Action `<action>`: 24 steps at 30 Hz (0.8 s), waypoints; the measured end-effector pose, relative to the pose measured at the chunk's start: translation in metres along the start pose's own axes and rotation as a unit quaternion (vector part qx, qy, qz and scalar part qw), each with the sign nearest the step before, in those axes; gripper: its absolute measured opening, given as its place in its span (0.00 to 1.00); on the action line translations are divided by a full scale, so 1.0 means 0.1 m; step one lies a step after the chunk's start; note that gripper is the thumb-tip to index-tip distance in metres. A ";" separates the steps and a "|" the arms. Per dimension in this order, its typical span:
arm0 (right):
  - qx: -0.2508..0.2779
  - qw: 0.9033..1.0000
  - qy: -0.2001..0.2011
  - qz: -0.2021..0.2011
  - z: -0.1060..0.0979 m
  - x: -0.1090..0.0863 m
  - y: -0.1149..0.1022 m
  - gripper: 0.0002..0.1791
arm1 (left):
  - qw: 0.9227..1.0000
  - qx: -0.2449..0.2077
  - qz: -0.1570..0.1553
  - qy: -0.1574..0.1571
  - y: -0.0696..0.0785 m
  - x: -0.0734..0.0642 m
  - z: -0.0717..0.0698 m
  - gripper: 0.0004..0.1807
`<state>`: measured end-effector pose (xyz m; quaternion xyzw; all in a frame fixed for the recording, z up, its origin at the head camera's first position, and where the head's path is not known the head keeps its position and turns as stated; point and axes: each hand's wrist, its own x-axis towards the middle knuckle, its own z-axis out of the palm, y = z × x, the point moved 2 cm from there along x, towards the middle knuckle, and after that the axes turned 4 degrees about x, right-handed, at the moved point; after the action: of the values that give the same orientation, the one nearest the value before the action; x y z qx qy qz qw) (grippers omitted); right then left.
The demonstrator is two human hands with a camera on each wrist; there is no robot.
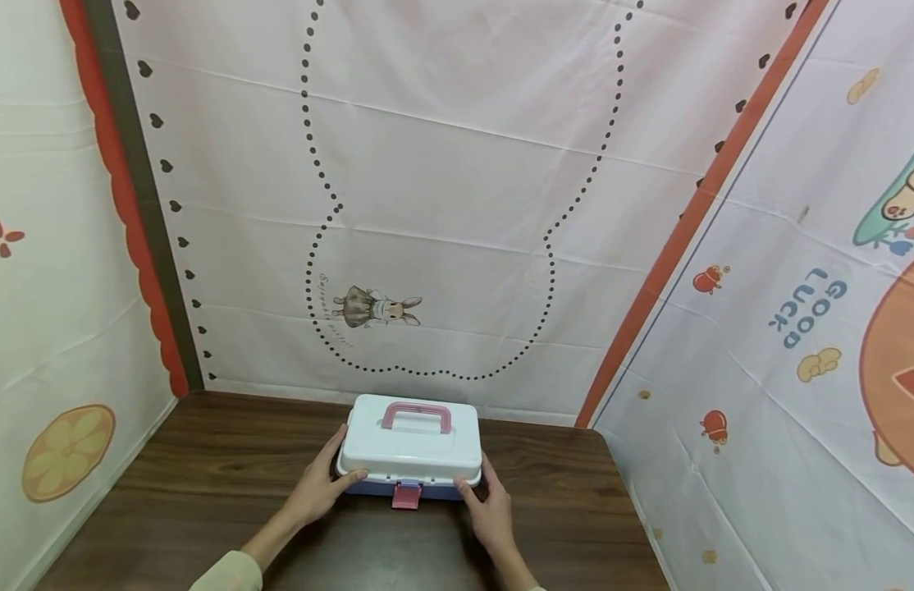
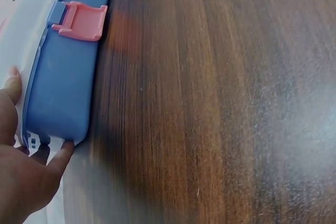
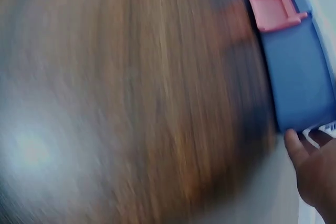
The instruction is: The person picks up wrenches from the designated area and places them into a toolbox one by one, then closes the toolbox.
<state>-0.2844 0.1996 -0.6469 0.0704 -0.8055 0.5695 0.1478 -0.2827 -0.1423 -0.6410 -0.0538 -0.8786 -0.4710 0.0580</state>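
Observation:
A plastic storage box point(image 1: 405, 450) with a white lid and a blue base stands at the back of the brown table. Its pink handle point(image 1: 416, 409) lies on top of the lid, and a pink latch point(image 1: 407, 496) sticks out from the front, unfastened. My left hand point(image 1: 317, 491) grips the left end, thumb on the lid's front edge. At the opposite end my right hand point(image 1: 492, 510) holds the box likewise, with its thumb at the front corner. Both wrist views show fingertips low against the ends of the blue base point(image 2: 63, 82).
The wooden table point(image 1: 206, 476) reaches back to a white cloth point(image 1: 442, 295) with dotted lines and a printed rabbit. Printed cloths also hang along the left side point(image 1: 43, 328) and the right side point(image 1: 752, 394).

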 end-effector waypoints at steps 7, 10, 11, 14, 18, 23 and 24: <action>-0.039 0.998 0.004 0.044 0.00 -0.07 -0.16 0.41 | 1.000 0.012 0.000 0.008 0.03 -0.01 -0.01 0.57; -0.043 0.997 -0.002 0.057 -0.02 -0.07 -0.21 0.40 | 1.000 0.024 -0.002 0.000 0.04 0.00 -0.03 0.57; -0.047 0.997 -0.001 0.063 -0.03 -0.07 -0.23 0.39 | 1.000 0.028 -0.005 -0.007 0.05 0.00 -0.04 0.58; -0.063 0.995 0.012 0.080 -0.04 -0.10 -0.26 0.35 | 0.999 0.024 -0.026 -0.036 0.09 -0.01 -0.09 0.59; -0.058 0.990 0.033 0.124 -0.01 -0.18 -0.30 0.27 | 0.995 -0.018 -0.067 -0.068 0.19 0.00 -0.15 0.59; 0.008 0.987 -0.006 0.159 0.13 -0.29 -0.30 0.18 | 0.988 -0.091 -0.111 -0.054 0.32 0.03 -0.19 0.54; 0.023 0.987 -0.022 0.160 0.16 -0.31 -0.30 0.17 | 0.986 -0.103 -0.119 -0.048 0.33 0.03 -0.19 0.53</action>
<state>-0.2489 0.1725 -0.6351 -0.0429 -0.7960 0.6027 0.0352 -0.2796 -0.1395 -0.6030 0.0234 -0.8270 -0.5597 -0.0465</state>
